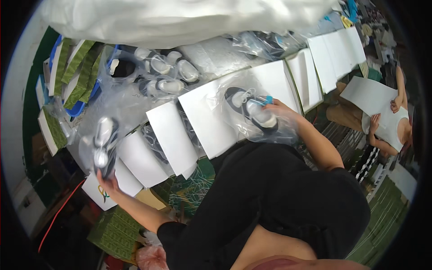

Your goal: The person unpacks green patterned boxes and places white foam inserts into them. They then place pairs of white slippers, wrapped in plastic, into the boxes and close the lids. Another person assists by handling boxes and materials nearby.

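At the left, my left hand (108, 182) is closed on the lower end of a dark shoe with white parts (104, 146), wrapped in clear plastic. My right hand (284, 110) grips another bagged dark shoe (237, 98) with white laces and a pale toe, above the white boxes. A small blue piece (268, 100) shows at the right fingertips; whether it is a tag or tape I cannot tell. Beneath the right-hand bag lies a wide white box lid or flap (204, 119). Several more bagged dark-and-white shoes (168, 85) lie on the table beyond.
White boxes or flaps (171, 139) line the table's near edge, some holding bagged shoes. Green-sided boxes (78, 67) stand in a blue crate (93, 94) at far left. Scissors (102, 193) lie on a white flap. A large white bundle (189, 20) fills the back. Another person (382, 112) handles a white box at right.
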`<state>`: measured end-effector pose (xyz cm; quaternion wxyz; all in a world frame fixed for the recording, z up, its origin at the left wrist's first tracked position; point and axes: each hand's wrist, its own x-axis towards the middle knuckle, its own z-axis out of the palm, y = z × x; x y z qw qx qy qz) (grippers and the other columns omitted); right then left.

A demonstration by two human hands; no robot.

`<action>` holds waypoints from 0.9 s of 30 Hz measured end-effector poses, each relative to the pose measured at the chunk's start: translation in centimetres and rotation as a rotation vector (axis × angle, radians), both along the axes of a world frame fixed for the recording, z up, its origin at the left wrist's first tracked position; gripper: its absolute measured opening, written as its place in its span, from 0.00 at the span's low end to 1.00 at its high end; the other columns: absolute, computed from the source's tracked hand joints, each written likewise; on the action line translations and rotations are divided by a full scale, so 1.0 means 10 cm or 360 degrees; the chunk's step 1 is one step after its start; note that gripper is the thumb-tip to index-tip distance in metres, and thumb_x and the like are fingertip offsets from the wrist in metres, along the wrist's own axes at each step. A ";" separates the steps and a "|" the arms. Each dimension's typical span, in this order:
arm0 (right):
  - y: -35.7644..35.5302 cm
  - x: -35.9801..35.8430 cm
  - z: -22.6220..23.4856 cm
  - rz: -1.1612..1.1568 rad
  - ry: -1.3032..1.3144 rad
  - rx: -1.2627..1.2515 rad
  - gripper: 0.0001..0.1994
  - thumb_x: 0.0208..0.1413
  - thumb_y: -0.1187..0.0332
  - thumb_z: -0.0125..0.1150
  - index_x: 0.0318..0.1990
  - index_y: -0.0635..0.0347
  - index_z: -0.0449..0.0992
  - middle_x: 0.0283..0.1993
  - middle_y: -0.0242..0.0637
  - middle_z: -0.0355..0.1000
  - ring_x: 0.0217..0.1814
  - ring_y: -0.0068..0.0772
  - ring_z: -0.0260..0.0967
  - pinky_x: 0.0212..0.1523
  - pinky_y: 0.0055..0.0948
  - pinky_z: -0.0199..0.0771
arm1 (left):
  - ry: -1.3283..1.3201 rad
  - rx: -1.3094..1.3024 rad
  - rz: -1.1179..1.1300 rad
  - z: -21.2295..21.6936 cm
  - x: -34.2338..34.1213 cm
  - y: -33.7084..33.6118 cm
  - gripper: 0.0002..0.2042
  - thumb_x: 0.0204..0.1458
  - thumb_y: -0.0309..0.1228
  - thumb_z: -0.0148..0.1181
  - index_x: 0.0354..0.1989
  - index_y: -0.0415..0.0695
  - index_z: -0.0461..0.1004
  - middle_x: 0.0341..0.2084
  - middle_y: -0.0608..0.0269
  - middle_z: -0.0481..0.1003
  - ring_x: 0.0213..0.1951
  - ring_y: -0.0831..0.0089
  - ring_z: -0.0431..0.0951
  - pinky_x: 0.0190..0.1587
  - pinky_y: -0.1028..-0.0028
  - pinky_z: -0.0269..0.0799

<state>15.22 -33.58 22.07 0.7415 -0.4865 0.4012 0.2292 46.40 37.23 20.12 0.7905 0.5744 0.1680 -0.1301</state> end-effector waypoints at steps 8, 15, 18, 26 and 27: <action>0.11 -0.59 -0.13 0.0480 -0.0221 -0.0922 0.34 0.57 0.58 0.59 0.67 0.68 0.59 0.55 0.53 0.73 0.58 0.48 0.72 0.57 0.35 0.71 | -0.0143 -0.0093 -0.0210 0.73 -1.46 -3.09 0.34 0.49 0.36 0.59 0.67 0.38 0.62 0.60 0.48 0.70 0.59 0.53 0.73 0.62 0.53 0.69; 0.49 -0.44 -0.63 0.0849 -0.0178 -0.2371 0.44 0.53 0.44 0.65 0.67 0.68 0.57 0.55 0.57 0.63 0.51 0.56 0.69 0.43 0.49 0.78 | -0.1243 0.1686 -0.1218 -0.52 -2.78 -4.78 0.29 0.48 0.41 0.71 0.57 0.40 0.71 0.53 0.43 0.68 0.54 0.51 0.70 0.57 0.55 0.64; 0.65 -0.66 -0.37 0.1148 0.0010 -0.2193 0.43 0.53 0.47 0.67 0.66 0.69 0.57 0.56 0.57 0.63 0.52 0.54 0.70 0.38 0.46 0.80 | -0.1689 0.1930 -0.1715 -0.73 -2.89 -4.64 0.27 0.48 0.42 0.69 0.55 0.41 0.72 0.55 0.42 0.66 0.58 0.48 0.65 0.60 0.52 0.57; 0.87 -1.11 -1.14 0.1232 -0.1052 -0.1975 0.39 0.52 0.53 0.70 0.64 0.69 0.60 0.55 0.55 0.67 0.49 0.58 0.72 0.52 0.50 0.72 | -0.1963 0.2038 -0.2008 -0.79 -2.02 -5.59 0.35 0.46 0.45 0.64 0.64 0.42 0.68 0.73 0.44 0.48 0.74 0.43 0.44 0.73 0.43 0.33; 0.91 -1.02 -1.17 0.1343 -0.0980 -0.1967 0.37 0.52 0.54 0.70 0.63 0.68 0.62 0.55 0.54 0.68 0.50 0.59 0.72 0.55 0.50 0.70 | -0.1864 0.2175 -0.2232 -0.94 -1.94 -5.70 0.37 0.45 0.47 0.63 0.65 0.43 0.67 0.74 0.45 0.47 0.74 0.44 0.43 0.73 0.43 0.32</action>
